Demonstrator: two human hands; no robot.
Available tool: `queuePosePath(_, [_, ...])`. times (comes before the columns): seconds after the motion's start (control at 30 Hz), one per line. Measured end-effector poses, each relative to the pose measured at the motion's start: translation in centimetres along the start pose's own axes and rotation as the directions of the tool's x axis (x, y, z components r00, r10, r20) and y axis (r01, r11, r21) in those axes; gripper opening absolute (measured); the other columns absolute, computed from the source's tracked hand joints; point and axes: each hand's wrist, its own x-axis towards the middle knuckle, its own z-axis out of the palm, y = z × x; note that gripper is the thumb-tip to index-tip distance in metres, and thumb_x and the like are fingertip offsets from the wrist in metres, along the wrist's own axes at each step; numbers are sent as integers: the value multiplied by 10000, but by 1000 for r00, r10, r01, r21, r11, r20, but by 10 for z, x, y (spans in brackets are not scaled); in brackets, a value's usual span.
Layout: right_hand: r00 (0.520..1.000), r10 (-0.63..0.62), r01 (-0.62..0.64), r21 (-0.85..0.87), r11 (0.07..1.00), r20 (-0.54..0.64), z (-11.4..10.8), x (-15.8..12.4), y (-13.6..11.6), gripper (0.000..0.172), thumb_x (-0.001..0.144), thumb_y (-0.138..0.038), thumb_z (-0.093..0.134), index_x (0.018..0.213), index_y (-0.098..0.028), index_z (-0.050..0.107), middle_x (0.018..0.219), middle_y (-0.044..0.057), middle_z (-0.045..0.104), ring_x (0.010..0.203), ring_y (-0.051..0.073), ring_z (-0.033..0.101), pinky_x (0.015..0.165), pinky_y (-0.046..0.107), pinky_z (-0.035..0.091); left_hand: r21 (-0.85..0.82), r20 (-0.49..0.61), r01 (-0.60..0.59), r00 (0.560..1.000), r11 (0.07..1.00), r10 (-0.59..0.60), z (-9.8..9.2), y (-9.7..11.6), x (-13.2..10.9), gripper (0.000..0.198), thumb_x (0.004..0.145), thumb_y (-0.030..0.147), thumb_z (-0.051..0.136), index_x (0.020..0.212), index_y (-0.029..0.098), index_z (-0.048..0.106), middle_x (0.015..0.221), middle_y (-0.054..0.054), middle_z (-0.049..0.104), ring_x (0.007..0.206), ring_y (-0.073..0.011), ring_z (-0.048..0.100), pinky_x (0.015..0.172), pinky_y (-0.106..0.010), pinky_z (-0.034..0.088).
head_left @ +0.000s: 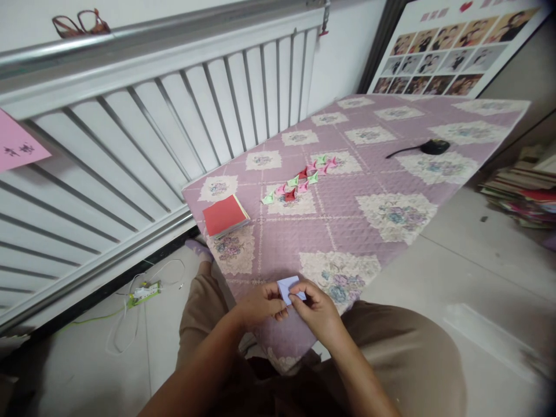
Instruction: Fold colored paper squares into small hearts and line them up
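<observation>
A small folded blue-lilac paper (288, 289) is held up between both hands over the near end of the table. My left hand (263, 303) pinches its left edge, thumb below. My right hand (315, 304) grips the right side with thumb and fingertips on the paper. Farther up the cloth, several small folded paper pieces (303, 174) in green, pink and red form two slanting rows. To their left lies a stack of square paper (225, 216) with a red sheet on top.
A patterned pink cloth (286, 243) covers the table. Toward its far right lies a black object with a cord (434, 146). A white radiator (174, 127) runs along the left side, with glasses (81, 24) above. A power strip (145, 293) rests on the floor.
</observation>
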Motion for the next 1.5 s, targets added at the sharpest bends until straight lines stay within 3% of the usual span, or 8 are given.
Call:
queuePosePath(0.23, [1000,-21,22,-14,1000,21,0,-1,-1,83,820,-291,571,763,-231,574,740,-12,573,702,154,546,668,280,428,-84,-165,62,983,995,-75,8,-4,4,407,764,528,593,896,144,564,670,4,578,626,-129,576,581,-247,443])
queuePosePath(0.5, [996,89,-82,193,978,-26,5,0,3,341,777,-309,611,1082,-236,477,801,-7,615,741,166,598,686,287,471,-157,-309,-15,950,987,-35,11,-14,5,310,712,452,658,810,164,597,734,7,575,678,-123,530,644,-251,462])
queuePosePath(0.57, [996,87,-89,164,982,22,3,2,3,270,793,-334,600,1032,-226,536,802,2,626,744,167,597,691,289,468,-154,-318,-61,948,986,9,9,-20,6,278,730,433,644,803,168,606,732,8,578,659,-116,520,642,-246,453])
queuePosePath(0.83, [998,22,-18,-73,997,51,-3,1,-4,208,864,-369,522,752,-208,591,683,-13,574,643,142,521,595,255,415,241,-374,-141,899,960,226,5,-21,5,110,789,251,551,834,169,609,714,19,585,675,-119,525,657,-239,421])
queuePosePath(0.93, [999,-54,54,-143,988,3,0,-1,-5,163,874,-322,519,772,-211,582,702,-10,576,665,145,540,612,254,426,530,-363,-162,844,832,395,2,-12,1,87,791,189,546,842,175,615,794,-4,607,751,-141,547,721,-269,439])
queuePosePath(1.13, [924,-382,360,-375,854,17,11,-4,4,155,798,-77,475,852,-206,542,912,54,598,885,185,569,789,305,465,896,-80,-256,709,361,701,-9,-16,-7,196,820,76,479,879,187,629,927,-49,609,918,-182,547,841,-328,450])
queuePosePath(1.33, [915,-360,396,-567,722,180,16,-7,13,182,779,-44,500,853,-196,567,947,72,602,894,215,535,804,355,445,983,56,-159,735,91,675,-17,-33,-13,181,873,125,485,842,196,648,903,-47,620,867,-193,548,803,-355,461])
queuePosePath(1.5, [933,-281,359,-599,716,222,10,-10,4,137,783,-78,553,814,-207,582,944,50,604,895,220,521,815,374,395,986,67,-144,798,81,599,-17,-37,-22,155,885,179,511,912,209,660,926,-50,620,896,-198,540,820,-362,446])
